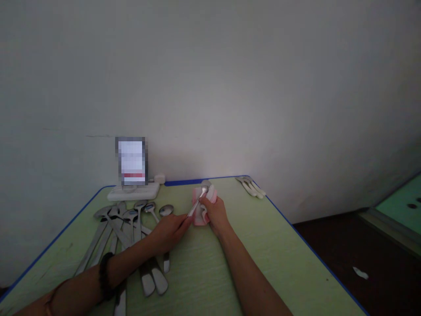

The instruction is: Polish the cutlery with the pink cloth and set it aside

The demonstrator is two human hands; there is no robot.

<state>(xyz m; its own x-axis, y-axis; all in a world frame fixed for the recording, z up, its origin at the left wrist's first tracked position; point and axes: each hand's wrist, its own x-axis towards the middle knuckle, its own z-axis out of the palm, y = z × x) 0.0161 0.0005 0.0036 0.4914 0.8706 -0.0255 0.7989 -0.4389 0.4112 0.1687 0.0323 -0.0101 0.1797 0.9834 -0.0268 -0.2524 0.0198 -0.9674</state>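
Note:
My left hand is closed around the lower handle of a metal spoon, which points up and away from me over the middle of the table. In my right hand is a pink and white cloth, bunched against the spoon near its upper end. The right fingers are closed and partly hidden by the cloth. Left of my hands, and partly under my left forearm, lies a loose pile of metal spoons, several with long flat handles. One spoon's bowl shows just beyond my left hand.
Several pieces of cutlery with pale handles lie at the table's far right corner. A lit, blurred screen stands on a white base at the far left, beside a small white block. The green table has a blue edge and meets the wall.

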